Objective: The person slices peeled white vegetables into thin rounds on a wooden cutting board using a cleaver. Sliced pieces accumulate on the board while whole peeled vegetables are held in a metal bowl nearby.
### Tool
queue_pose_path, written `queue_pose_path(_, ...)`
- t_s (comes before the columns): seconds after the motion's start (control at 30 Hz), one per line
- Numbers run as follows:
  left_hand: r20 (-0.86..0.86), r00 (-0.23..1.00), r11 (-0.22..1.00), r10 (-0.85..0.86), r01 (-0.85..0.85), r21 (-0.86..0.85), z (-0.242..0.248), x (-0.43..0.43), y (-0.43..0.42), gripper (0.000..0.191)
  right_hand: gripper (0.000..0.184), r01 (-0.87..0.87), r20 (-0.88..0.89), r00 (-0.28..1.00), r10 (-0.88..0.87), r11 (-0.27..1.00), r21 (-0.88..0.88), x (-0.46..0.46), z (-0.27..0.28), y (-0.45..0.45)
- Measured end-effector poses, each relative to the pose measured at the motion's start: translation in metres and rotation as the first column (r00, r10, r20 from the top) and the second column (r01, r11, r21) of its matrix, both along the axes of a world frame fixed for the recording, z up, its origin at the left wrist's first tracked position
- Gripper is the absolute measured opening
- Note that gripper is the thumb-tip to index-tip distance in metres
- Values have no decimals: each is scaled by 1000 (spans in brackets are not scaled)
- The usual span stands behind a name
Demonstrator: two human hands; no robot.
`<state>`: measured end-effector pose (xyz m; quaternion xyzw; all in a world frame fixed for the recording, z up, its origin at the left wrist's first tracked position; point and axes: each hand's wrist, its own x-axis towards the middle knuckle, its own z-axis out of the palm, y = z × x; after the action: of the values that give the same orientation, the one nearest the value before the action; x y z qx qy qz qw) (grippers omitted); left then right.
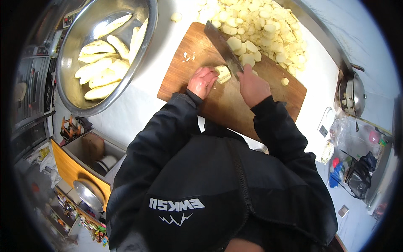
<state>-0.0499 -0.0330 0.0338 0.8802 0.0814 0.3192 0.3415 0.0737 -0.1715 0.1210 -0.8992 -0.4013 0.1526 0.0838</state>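
Note:
My left hand [203, 82], fingers bent, holds the end of a pale peeled root vegetable [223, 74] on the wooden cutting board [179, 69]. My right hand [252, 85] grips a cleaver [224, 47] by its handle, which my fingers mostly hide. The blade stands just right of the held piece and points toward the board's far edge. Beyond the blade, cut slices [247, 60] lie on the board and run into a large heap of pale round slices [263, 22]. One small slice [284, 81] lies apart near the board's right side. Small white crumbs dot its left part.
A big steel basin [148, 53] with several whole peeled vegetables [104, 75] stands on the left. A lone slice [176, 17] lies between basin and heap. A lidded pot [354, 94] is at the far right. A sink [78, 151] and a metal bowl [89, 195] are at the lower left.

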Motion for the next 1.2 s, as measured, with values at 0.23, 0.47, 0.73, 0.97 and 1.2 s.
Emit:
queue_pose_path(0.23,9,999,999,-32,32,5,-1,1,3,13,26,-33,-130,991,16,992,-124,-4,1,6)
queue_pose_path(0.47,15,998,998,-62,62,14,-4,1,9,13,27,-42,-189,981,38,999,-20,-9,-16,5)
queue_pose_path(0.73,-3,990,989,-143,143,38,-3,5,18,13,26,-52,-149,988,45,998,-40,-7,0,-5)
queue_pose_path(0.97,-15,986,986,-164,164,8,-4,2,17,15,26,-38,-131,991,28,996,-79,-21,-36,18)
queue_pose_path(1.2,8,989,989,-147,146,19,-4,4,17,14,25,-82,-124,989,78,996,-27,-12,-14,6)
